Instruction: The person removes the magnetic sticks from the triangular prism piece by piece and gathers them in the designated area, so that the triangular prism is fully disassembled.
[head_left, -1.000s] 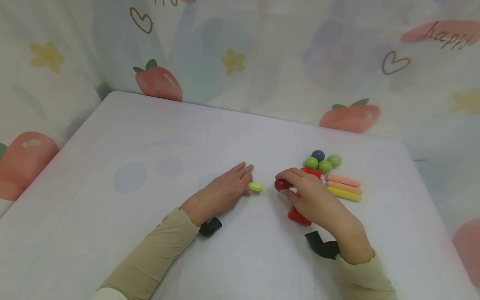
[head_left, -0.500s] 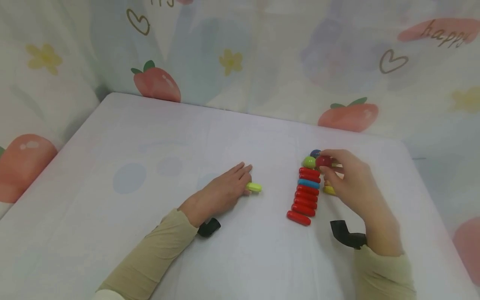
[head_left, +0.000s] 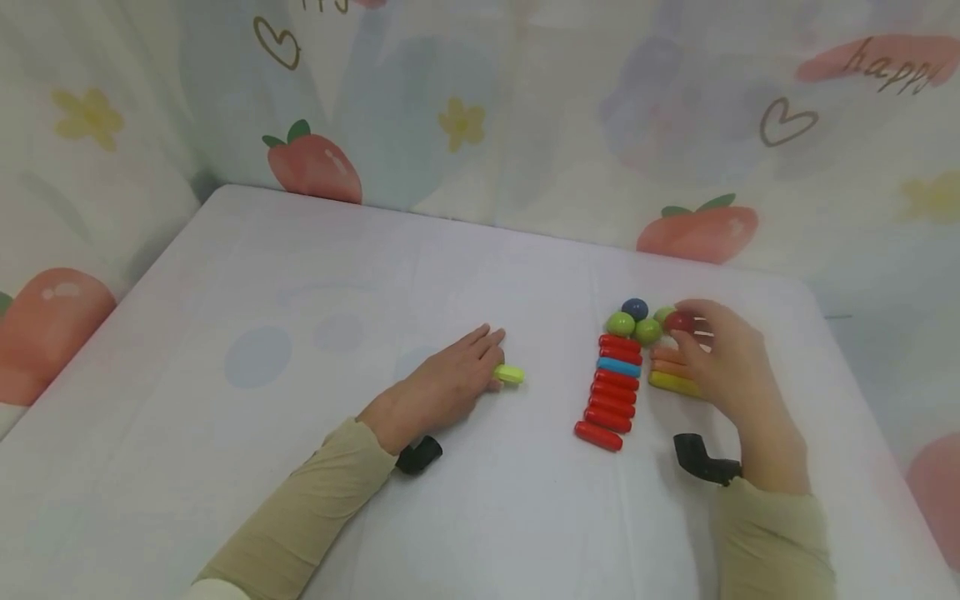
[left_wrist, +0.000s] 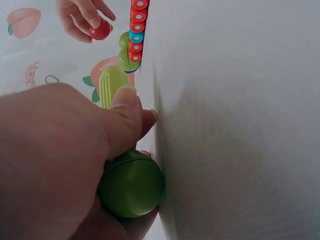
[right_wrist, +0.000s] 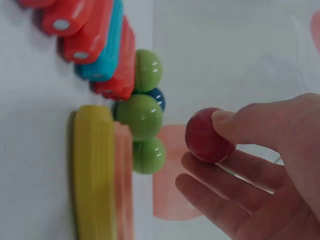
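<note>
- While the right hand (head_left: 723,367) pinches a red ball (head_left: 679,322) between thumb and fingertips, that ball hangs just right of the cluster of three green balls (head_left: 648,331) and one blue ball (head_left: 635,308), close to the nearest green one; whether it touches, I cannot tell.
- Below the cluster, the row of red sticks (head_left: 609,393) with one blue stick (head_left: 618,366) runs toward the person, each stick's long axis lying crosswise; yellow and pink sticks (head_left: 672,382) lie partly under the right hand.
- The left hand (head_left: 450,382) rests flat on the white table (head_left: 337,275), well apart to the left, fingers curled over a yellow-green stick (head_left: 510,374).
- The right hand is plainly nearer the balls.
- The left wrist view shows what the head view hides: a green ball (left_wrist: 131,184) tucked under the left palm, touching the stick.
- The right wrist view shows the pinch clearly, with the spare fingers (right_wrist: 220,197) spread below the red ball.
</note>
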